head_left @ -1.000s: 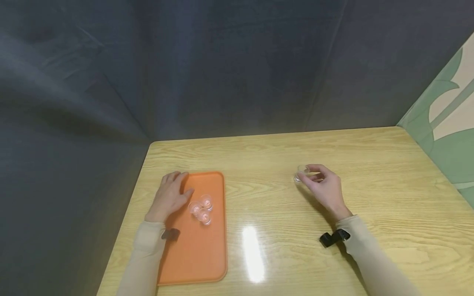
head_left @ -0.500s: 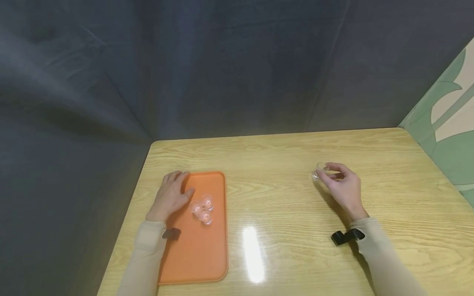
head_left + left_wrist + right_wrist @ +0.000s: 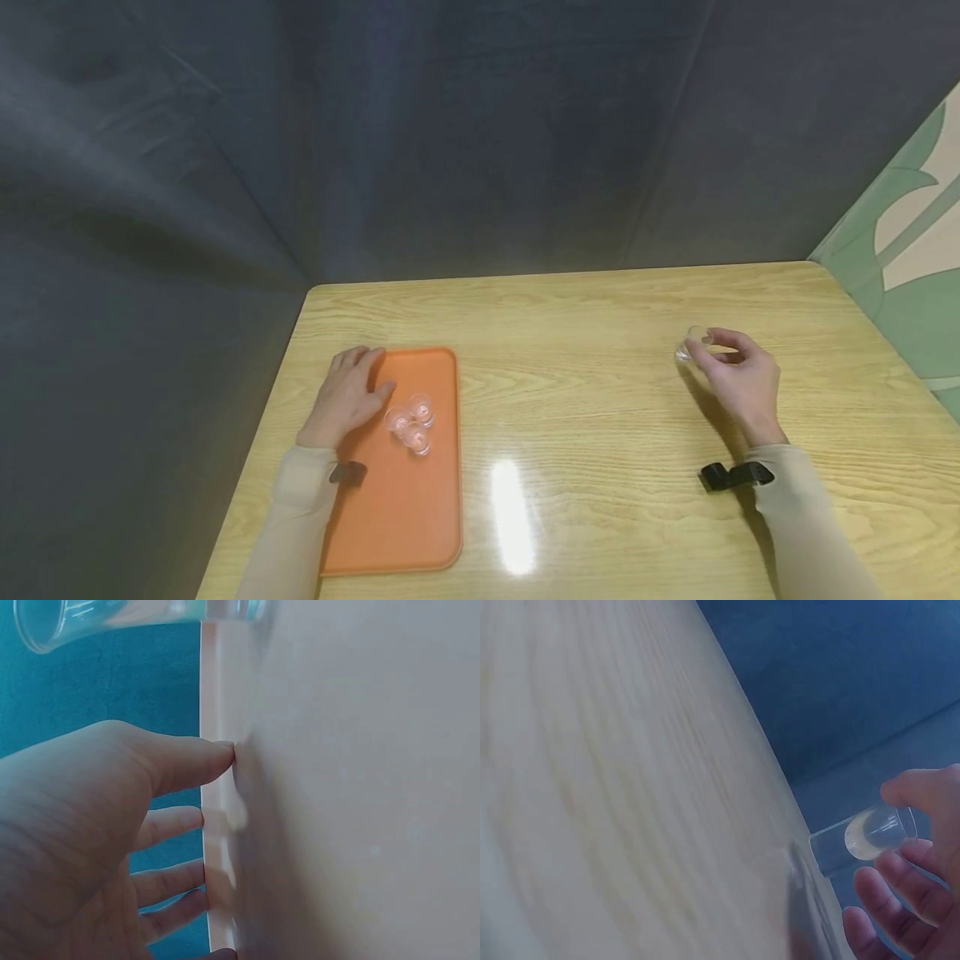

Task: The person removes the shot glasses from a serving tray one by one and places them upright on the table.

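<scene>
My right hand (image 3: 742, 377) pinches a small clear glass (image 3: 692, 343) between thumb and fingers, at the right side of the table. In the right wrist view the same glass (image 3: 874, 834) sits upright with its base close to the wood; whether it touches cannot be told. My left hand (image 3: 343, 398) rests at the far left edge of the orange tray (image 3: 397, 525). Its thumb and relaxed fingers touch the tray's rim in the left wrist view. Beside that hand, several clear glasses (image 3: 418, 437) stand close together on the tray; part of one glass (image 3: 142, 611) shows in the left wrist view.
The light wooden table (image 3: 555, 325) reaches back to a dark curtain (image 3: 480, 150). At the right is a green and cream patterned panel (image 3: 911, 250). A bright light reflection lies on the wood right of the tray.
My right hand has moved steadily to the right with the glass in its grip. The left hand and the glasses on the tray have stayed in place.
</scene>
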`<state>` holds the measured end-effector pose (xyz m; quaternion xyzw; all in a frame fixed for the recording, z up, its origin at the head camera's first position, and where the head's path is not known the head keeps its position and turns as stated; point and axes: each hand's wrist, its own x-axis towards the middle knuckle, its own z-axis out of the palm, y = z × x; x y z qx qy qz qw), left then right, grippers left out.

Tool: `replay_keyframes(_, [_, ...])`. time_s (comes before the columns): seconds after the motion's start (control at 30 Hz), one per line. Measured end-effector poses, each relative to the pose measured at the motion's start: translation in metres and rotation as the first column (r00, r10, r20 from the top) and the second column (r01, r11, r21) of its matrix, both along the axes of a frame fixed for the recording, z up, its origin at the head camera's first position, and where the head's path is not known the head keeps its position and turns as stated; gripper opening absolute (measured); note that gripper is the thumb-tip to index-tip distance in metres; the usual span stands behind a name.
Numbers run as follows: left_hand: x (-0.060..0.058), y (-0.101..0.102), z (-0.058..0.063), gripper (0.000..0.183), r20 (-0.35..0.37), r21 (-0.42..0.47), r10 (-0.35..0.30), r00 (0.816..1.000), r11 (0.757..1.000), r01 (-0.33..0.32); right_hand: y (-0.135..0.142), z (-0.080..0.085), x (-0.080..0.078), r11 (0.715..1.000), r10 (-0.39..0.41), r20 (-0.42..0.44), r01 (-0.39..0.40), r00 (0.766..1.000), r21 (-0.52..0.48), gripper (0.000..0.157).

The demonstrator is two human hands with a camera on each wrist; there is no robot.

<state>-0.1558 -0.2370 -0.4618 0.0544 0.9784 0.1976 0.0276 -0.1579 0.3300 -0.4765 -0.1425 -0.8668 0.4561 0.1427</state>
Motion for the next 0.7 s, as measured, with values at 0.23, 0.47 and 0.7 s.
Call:
replay_keyframes(0.23, [-0.0003, -0.0004, -0.0002, 0.064, -0.002, -0.008, -0.002, 1.000, 1.000, 0.002, 0.0111, -0.0052, 0.0004, 1.000, -0.014, 0.002, 0.014, 1.000, 0.008, 0.057])
replay_keyframes(0.47, [-0.0014, -0.0006, -0.0016, 0.064, -0.006, -0.007, -0.007, 1.000, 1.000, 0.007, 0.0104, -0.0053, 0.0011, 1.000, -0.007, -0.012, 0.008, 1.000, 0.016, 0.056])
replay_keyframes(0.7, [-0.0012, -0.0017, -0.0009, 0.064, 0.000, -0.010, -0.005, 1.000, 1.000, 0.005, 0.0073, -0.0034, 0.0007, 1.000, -0.007, 0.003, 0.007, 1.000, 0.013, 0.058])
